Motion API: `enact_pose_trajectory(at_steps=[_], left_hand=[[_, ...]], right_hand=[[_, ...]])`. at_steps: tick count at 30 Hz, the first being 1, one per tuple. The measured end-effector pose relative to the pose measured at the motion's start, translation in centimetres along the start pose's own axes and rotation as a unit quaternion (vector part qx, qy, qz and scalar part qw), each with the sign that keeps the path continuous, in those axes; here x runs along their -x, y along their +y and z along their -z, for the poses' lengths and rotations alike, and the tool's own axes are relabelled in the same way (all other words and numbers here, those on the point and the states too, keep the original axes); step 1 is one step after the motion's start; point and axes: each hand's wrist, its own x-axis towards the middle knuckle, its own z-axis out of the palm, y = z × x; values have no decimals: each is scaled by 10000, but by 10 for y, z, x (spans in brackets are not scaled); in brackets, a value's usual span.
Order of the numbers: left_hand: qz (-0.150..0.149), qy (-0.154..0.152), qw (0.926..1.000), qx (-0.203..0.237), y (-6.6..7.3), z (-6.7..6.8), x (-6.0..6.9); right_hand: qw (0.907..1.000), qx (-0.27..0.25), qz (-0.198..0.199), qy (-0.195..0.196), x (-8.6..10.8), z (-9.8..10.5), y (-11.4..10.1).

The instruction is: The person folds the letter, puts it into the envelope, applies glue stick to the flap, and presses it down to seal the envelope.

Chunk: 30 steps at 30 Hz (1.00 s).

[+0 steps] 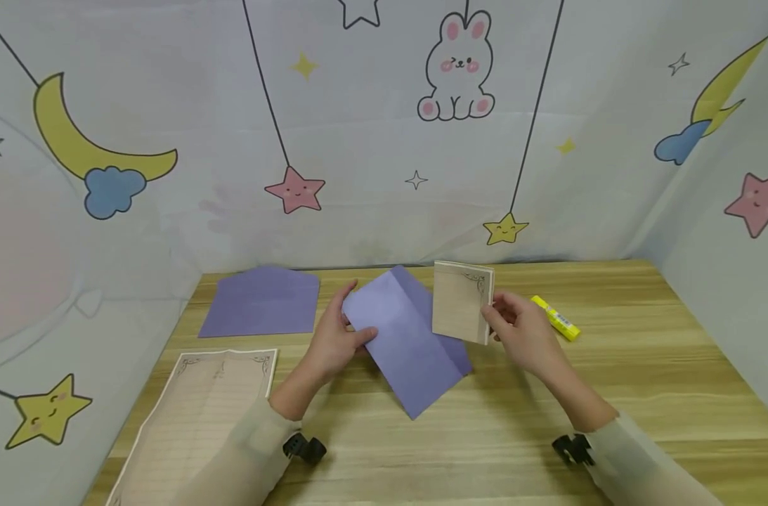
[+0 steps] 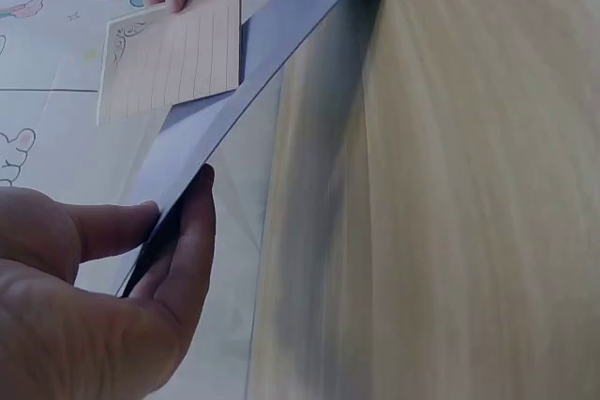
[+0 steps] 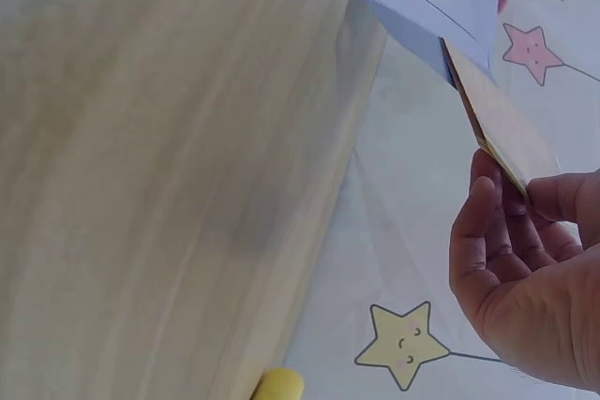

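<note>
My left hand (image 1: 333,344) pinches one end of a purple envelope (image 1: 402,337) between thumb and fingers, holding it tilted above the table. The envelope's flap is unfolded on the side towards the right hand. With thumb and fingertips my right hand (image 1: 528,332) grips the right edge of a folded sheet of letter paper (image 1: 459,302), cream with a dark corner ornament. That folded paper overlaps the flap side of the envelope in the head view. Ruled lines show on the letter paper (image 2: 173,63) in the left wrist view.
Another purple envelope (image 1: 263,303) lies at the table's back left. In front of it is a flat lined letter sheet (image 1: 200,414), partly covered by the left sleeve. A yellow glue stick (image 1: 555,318) lies beyond the right hand. A patterned curtain (image 1: 371,140) stands behind the table (image 1: 649,365).
</note>
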Motion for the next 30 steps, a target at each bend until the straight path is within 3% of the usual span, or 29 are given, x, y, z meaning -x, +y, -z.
enact_pose_trajectory(at_steps=[6,9,14,19,23,26,28,30], left_hand=[[317,-218,9904,1327,-2,-1,1],[309,-312,9854,1646,-3,-2,2],[236,-376,9855,1637,-4,-3,1],[215,-207,9854,1677,-2,-9,2],[217,-71,9857,1670,0,-15,4],[261,-30,9856,1670,2,-18,6],[283,-36,9853,1684,4,-19,7],[267,-73,9856,1667,4,-20,8]], right_hand=[[9995,289,-115,-55,-7,-1,1],[9988,413,-141,-219,-9,0,1],[9957,726,162,-552,-9,0,-1],[9866,1261,509,-896,-10,-5,-11],[9704,2075,1122,-512,-3,-12,-21],[9572,2389,1628,-173,3,-16,-27],[9581,2277,1724,-196,5,-17,-30],[9685,1946,1502,-408,4,-17,-30]])
